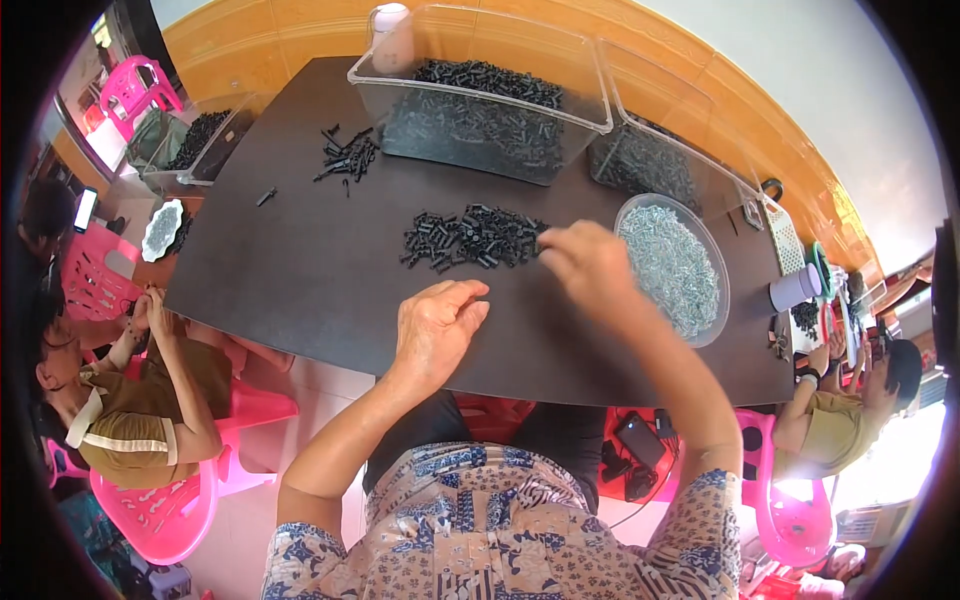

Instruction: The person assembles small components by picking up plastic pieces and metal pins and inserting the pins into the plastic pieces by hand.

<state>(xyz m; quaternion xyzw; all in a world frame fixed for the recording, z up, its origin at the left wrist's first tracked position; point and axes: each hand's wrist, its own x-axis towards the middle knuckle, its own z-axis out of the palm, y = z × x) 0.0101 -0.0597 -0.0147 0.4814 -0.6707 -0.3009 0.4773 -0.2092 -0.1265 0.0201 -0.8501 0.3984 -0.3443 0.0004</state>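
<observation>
In front of me a loose pile of small black plastic parts (470, 238) lies on the dark brown table (300, 270). My right hand (592, 265) reaches to the pile's right edge, its fingertips pinched together by the black pieces; whether one is between them cannot be made out. Nearer to me, below the pile, my left hand (438, 328) is raised over the table with thumb and forefinger drawn together. Anything in that pinch is too small or hidden. Right of my right hand stands a round clear bowl (722, 300) full of small silvery metal pieces (672, 268).
Two clear bins (480, 150) (650, 165) of black parts stand along the far edge. A smaller black heap (347, 155) and a single black piece (266, 197) lie at left. A lilac cup (795, 289) stands at right. People sit on pink chairs (170, 515) on both sides.
</observation>
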